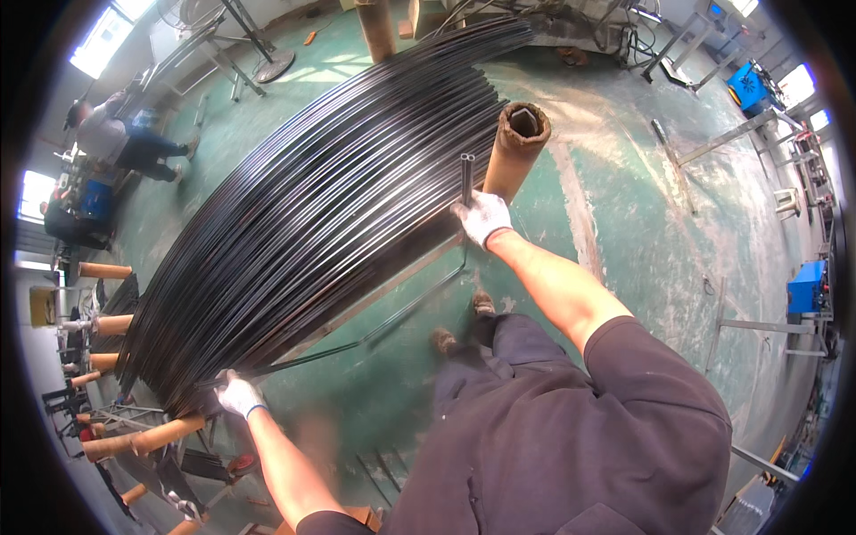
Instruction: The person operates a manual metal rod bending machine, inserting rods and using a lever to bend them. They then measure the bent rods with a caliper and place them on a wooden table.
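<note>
My right hand (486,218), in a white glove, is closed around the upright end of a pair of thin dark metal tubes, whose open tips (467,165) stick up above the fist. Below it the bent tubes (410,307) run down and then slant left, low along the near side of a large stack. My left hand (238,394), also gloved, is closed on their far left stretch, beside the stack's lower left end; its fingers partly hide the metal. The stack (312,205) consists of many long, dark, curved-looking tubes lying side by side.
A brown wrapped post (514,156) stands just beyond my right hand. Several similar brown posts (169,434) jut out at the lower left. Another person (129,143) is at the far left. Blue machines (753,87) and metal frames (767,326) line the right side.
</note>
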### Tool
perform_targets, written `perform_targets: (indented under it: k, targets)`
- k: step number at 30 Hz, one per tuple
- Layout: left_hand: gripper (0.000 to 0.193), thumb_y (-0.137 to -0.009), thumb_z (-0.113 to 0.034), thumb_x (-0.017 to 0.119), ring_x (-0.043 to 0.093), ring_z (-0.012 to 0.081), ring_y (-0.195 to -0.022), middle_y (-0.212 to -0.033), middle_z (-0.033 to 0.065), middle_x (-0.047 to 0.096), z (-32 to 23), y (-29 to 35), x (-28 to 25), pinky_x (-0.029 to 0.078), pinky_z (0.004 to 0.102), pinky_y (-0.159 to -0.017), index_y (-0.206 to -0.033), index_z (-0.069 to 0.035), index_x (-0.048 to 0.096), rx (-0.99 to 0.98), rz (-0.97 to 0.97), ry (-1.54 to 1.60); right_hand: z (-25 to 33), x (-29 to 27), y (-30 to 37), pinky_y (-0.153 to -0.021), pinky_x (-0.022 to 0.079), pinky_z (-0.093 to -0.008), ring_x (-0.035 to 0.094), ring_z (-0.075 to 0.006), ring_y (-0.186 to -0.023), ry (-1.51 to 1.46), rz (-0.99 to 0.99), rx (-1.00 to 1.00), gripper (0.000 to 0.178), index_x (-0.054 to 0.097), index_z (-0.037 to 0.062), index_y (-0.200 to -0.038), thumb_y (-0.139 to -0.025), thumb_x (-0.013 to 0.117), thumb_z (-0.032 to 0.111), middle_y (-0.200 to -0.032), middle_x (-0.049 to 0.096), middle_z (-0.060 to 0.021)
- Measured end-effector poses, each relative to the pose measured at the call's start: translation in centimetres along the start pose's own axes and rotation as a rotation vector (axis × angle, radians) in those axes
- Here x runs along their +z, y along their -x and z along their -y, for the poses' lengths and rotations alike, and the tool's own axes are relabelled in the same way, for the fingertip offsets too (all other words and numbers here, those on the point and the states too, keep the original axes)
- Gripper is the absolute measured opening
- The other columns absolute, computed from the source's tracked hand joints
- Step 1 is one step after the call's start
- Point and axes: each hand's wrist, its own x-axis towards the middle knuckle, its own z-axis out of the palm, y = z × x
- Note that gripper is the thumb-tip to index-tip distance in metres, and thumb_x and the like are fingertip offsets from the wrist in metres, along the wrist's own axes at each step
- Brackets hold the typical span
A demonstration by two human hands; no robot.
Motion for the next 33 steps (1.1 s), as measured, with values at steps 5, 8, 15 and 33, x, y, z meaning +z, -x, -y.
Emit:
perform_targets:
  k: [5,8,15,33]
  targets:
    - [0.014,-0.099,-0.007,0.073,0.07,0.0247,-0.098,-0.111,0.0113,0.076,-0.3,-1.2,3.3,0.057,0.0412,-0.09,-0.112,-0.004,0.076,-0.032,-0.012,-0.083,0.1,0.1,-1.5,-0.09,0.057,-0.0522,0.073,-0.0405,-0.1,-0.009,-0.023,-0.002,0.028,0.073,0.0127,-0.109,-0.101,0.066,0.038,-0.102,0.078,-0.0158]
    - [0.017,-0.099,-0.008,0.073,0.071,0.0247,-0.1,-0.114,0.0116,0.076,0.8,-3.1,4.1,0.057,0.0403,-0.091,-0.115,-0.004,0.076,0.008,-0.02,-0.051,0.9,0.2,-2.4,-0.092,0.056,-0.0515,0.073,-0.04,-0.105,-0.103,0.0,0.066,0.029,0.074,0.0136,-0.11,-0.099,0.068,0.04,-0.105,0.078,-0.0171]
    - [0.022,-0.099,-0.011,0.076,0.071,0.0252,-0.101,-0.116,0.0109,0.076,0.4,-4.6,4.5,0.057,0.0405,-0.093,-0.119,-0.003,0.075,-0.159,-0.025,0.124,1.1,0.3,-2.5,-0.098,0.056,-0.0496,0.072,-0.0396,-0.112,-0.145,0.073,0.151,0.036,0.076,0.015,-0.121,-0.097,0.072,0.042,-0.115,0.078,-0.0179]
    - [0.025,-0.093,-0.016,0.06,0.049,0.0219,-0.062,-0.068,0.0007,0.047,12.1,20.2,8.7,0.04,0.043,-0.056,-0.069,-0.017,0.051,-0.853,0.844,0.373,-5.9,-2.8,4.4,-0.107,0.054,-0.0465,0.068,-0.0377,-0.126,-0.081,0.181,0.092,0.05,0.07,0.0088,-0.134,-0.094,0.074,0.038,-0.134,0.072,-0.0204]
